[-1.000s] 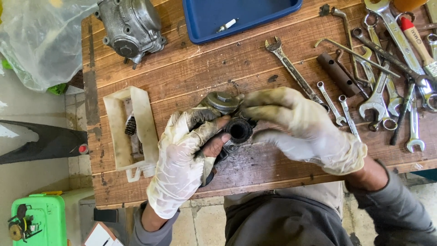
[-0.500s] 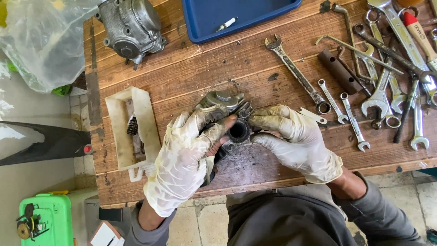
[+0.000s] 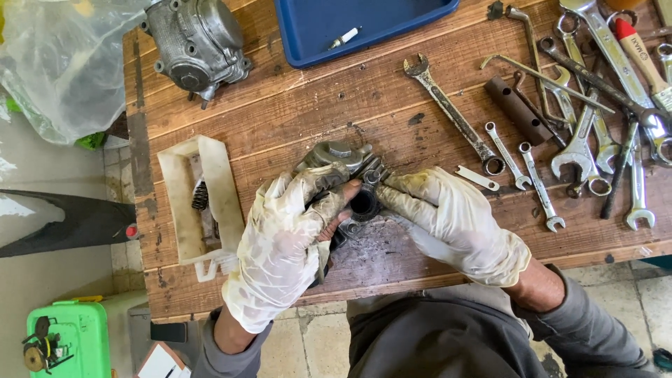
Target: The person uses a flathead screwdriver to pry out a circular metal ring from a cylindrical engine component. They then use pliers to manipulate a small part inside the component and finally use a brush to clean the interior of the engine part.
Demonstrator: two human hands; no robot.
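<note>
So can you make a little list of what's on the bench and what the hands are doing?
place: wooden bench
left hand: gloved, gripping a dirty engine part
right hand: gloved, fingers on the same part
part's hole: round, dark, facing up
beside left hand: white tray with a spring
beside right hand: spanners, loose on the bench
far edge: blue tray, grey engine casing

A blue tray [image 3: 364, 28] sits at the bench's [image 3: 294, 105] far edge, an engine casing [image 3: 196, 42] at its far left corner, a white tray [image 3: 199, 203] near the left edge, spanners [image 3: 588, 119] at the right.
</note>
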